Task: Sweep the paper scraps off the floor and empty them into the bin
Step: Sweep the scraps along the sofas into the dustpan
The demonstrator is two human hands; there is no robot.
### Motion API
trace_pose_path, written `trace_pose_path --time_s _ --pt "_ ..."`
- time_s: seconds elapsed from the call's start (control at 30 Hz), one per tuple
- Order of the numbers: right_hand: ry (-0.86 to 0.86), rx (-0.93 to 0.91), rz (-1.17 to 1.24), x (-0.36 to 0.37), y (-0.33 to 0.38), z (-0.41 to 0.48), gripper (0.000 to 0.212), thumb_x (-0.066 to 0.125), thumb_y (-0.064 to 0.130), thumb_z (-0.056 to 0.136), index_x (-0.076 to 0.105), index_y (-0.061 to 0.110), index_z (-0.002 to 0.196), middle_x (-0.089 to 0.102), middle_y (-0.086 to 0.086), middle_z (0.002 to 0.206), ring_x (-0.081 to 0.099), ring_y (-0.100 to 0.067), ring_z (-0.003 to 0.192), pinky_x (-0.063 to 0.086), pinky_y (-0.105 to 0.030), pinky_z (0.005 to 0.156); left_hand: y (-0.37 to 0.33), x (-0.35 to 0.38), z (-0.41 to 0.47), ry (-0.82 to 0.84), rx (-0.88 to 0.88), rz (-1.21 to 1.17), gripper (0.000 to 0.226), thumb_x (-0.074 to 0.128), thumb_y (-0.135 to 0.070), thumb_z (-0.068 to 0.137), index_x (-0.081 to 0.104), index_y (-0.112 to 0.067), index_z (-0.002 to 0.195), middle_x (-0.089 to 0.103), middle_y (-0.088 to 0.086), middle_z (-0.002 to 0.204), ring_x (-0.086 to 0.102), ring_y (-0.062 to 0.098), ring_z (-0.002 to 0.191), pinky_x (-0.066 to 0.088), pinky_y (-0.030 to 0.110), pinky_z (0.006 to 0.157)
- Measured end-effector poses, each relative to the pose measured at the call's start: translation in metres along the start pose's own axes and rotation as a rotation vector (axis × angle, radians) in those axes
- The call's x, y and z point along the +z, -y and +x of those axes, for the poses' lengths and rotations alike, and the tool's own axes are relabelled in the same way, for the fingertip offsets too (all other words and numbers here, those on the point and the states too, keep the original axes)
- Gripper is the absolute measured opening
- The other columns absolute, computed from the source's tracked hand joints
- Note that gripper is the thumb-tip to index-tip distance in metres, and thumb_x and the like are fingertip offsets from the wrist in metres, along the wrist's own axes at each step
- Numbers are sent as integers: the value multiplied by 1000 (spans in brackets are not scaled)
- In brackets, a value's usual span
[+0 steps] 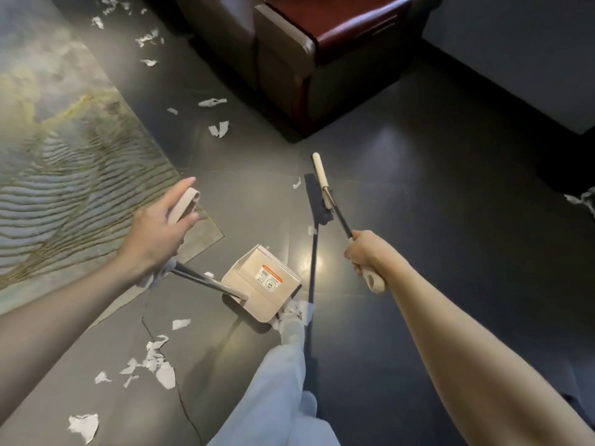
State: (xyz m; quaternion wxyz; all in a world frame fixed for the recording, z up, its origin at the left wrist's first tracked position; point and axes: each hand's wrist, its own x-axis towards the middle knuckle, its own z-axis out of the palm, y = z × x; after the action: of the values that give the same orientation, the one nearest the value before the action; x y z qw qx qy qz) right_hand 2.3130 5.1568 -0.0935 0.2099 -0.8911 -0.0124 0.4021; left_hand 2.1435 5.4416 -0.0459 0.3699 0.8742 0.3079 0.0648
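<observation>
My left hand (157, 230) holds the beige grip at the top of the dustpan's metal shaft (203, 280), index finger stretched along it. The beige dustpan (260, 281), with an orange label, sits on the dark floor just ahead of my foot (291, 320). My right hand (363, 252) grips the broom handle near its beige end. The broom head (318, 197), dark bristles under a beige bar, is out in front, right of the dustpan. White paper scraps (154, 362) lie at lower left, more (215, 123) ahead, and small ones (296, 185) by the broom. No bin is in view.
A patterned rug (64, 156) covers the left side, its corner near the dustpan. A dark red armchair (306, 59) stands ahead, with a pale wall base (515, 59) to its right. More scraps (582, 201) lie at the right edge and far scraps (148, 38) beside the rug.
</observation>
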Motion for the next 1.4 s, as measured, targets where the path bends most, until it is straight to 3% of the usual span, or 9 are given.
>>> trace_pose_path --time_s 0.1,0.23,0.33,0.4,0.63,0.77,0.97,1.27,1.4 --pt "14 -45 -77 -15 37 63 43 46 -2 86 51 2 128 66 -20 92 60 -32 80 55 -43 80 3 2 26 -32 -34 -13 61 62 -25 91 39 -71 124 62 -6 104 60 15 58 49 20 48" --pt "34 -57 -260 -15 65 124 44 44 -1 86 52 5 129 64 -15 89 62 -28 72 52 -31 58 3 4 51 -63 -24 12 64 63 -24 90 38 -75 120 62 -6 108 56 4 63 47 21 59" --pt "28 -103 -384 -6 75 141 48 46 0 88 45 7 135 59 -15 114 61 -29 97 49 -30 68 3 4 57 -67 -29 28 64 64 -24 90 38 -71 124 62 -4 111 53 8 67 48 29 70" --pt "82 -89 -397 3 74 141 45 46 0 90 47 5 134 56 -13 108 58 -27 94 48 -27 70 4 4 54 -66 -27 28 63 63 -24 90 37 -69 127 61 -3 113 53 12 68 49 30 69" --pt "190 65 -180 11 18 67 50 51 -2 86 49 11 134 51 -8 90 52 -18 73 43 -22 49 11 -2 -8 -124 -55 6 63 63 -26 91 37 -70 128 66 -5 112 56 4 59 50 27 64" --pt "262 128 -27 21 -50 4 53 51 -7 84 50 9 135 46 -7 81 45 -15 62 32 -9 31 20 -6 -86 -144 -75 21 62 62 -28 92 35 -69 130 64 7 120 64 31 83 55 42 80" --pt "398 88 -131 63 -129 -99 63 53 9 93 30 34 147 44 -5 82 41 -12 56 33 -12 35 42 -12 -207 -170 -154 73 57 60 -28 93 36 -60 135 63 10 122 64 35 90 51 43 84" --pt "444 62 -98 95 -151 -186 59 46 -1 95 33 25 147 39 -6 65 34 -10 45 32 -17 37 99 -24 -315 -152 -288 -14 59 63 -28 91 38 -70 122 62 2 126 63 32 100 44 36 84" --pt "384 69 -24 96 -151 -196 60 52 1 94 35 27 146 42 -6 60 37 -7 31 36 -17 36 117 -25 -335 -80 -299 -71 58 63 -26 91 43 -74 117 65 1 118 59 22 70 48 37 80"
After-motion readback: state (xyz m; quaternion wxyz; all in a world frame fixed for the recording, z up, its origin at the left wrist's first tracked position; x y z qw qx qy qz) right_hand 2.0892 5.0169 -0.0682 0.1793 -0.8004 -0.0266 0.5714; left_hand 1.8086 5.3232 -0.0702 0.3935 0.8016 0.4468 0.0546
